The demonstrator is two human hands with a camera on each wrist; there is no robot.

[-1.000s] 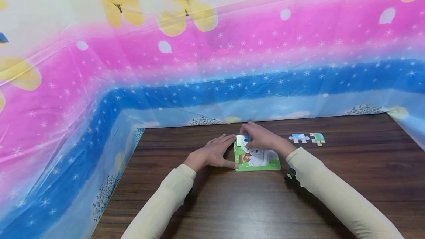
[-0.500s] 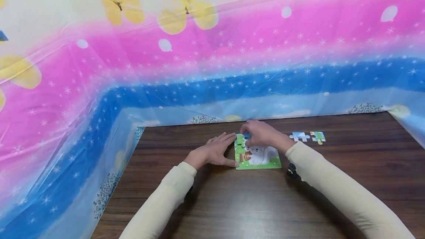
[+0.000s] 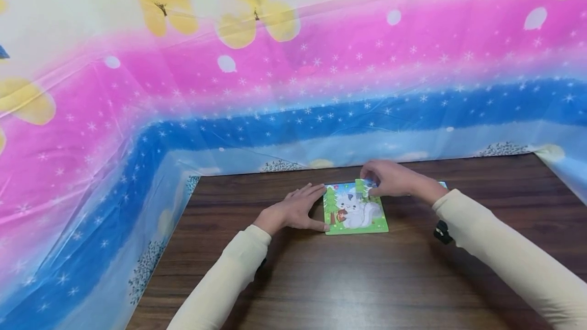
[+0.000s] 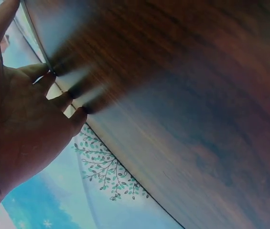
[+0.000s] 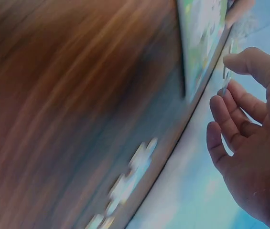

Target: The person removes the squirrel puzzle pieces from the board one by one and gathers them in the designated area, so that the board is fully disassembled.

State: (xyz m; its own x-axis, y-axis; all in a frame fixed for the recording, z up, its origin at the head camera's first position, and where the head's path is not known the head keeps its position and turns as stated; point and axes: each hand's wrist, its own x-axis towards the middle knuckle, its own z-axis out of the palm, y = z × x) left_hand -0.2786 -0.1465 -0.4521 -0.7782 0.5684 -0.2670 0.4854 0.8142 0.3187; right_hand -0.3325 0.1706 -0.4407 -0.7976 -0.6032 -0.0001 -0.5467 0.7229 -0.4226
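A jigsaw puzzle [image 3: 355,223] with a white animal and green trees lies on the wooden table in the head view. My right hand [image 3: 394,180] pinches a green-and-blue puzzle piece [image 3: 359,187] between thumb and fingers, and the piece overlaps the puzzle's upper right part. In the right wrist view this piece [image 5: 226,78] appears nearly edge-on. Along the puzzle's left side rests my left hand [image 3: 298,210], fingers extended towards the top left corner and thumb at the bottom left one. The left wrist view shows this hand's palm [image 4: 25,119].
Loose puzzle pieces [image 5: 130,176] lie on the table to the right; the right forearm mostly covers them in the head view. A colourful patterned cloth [image 3: 293,101] rises behind the table's back edge [image 3: 257,173] and along its left side.
My right hand has moved right with the pinched piece, from the puzzle's upper left to its upper right, baring the upper left. The left hand has stayed in place.
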